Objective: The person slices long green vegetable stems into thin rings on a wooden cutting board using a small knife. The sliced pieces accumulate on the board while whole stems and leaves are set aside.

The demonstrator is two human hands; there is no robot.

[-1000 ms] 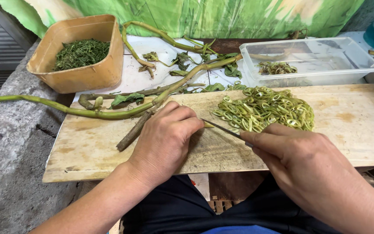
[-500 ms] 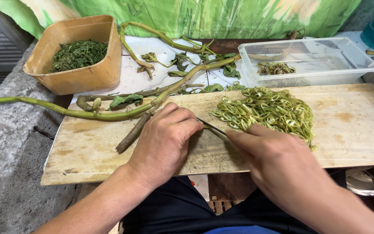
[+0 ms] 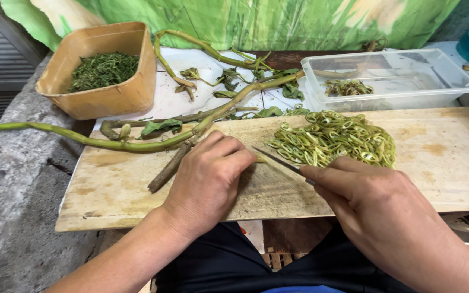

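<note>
Slicing step in hand: left hand (image 3: 207, 182) curled over the long green stem (image 3: 137, 145), pinning it to the worn wooden cutting board (image 3: 446, 157); right hand (image 3: 375, 209) closed round the thin-bladed knife (image 3: 278, 160). Blade tip sits at the left fingertips, beside the heap of green sliced rings (image 3: 335, 138); next cut likely needs stem fed forward, fingertips tucked back

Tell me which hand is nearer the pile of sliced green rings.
Right. The right hand, holding the knife, sits just below the pile of sliced green rings; the left hand is farther off, pressing the stem.
</note>
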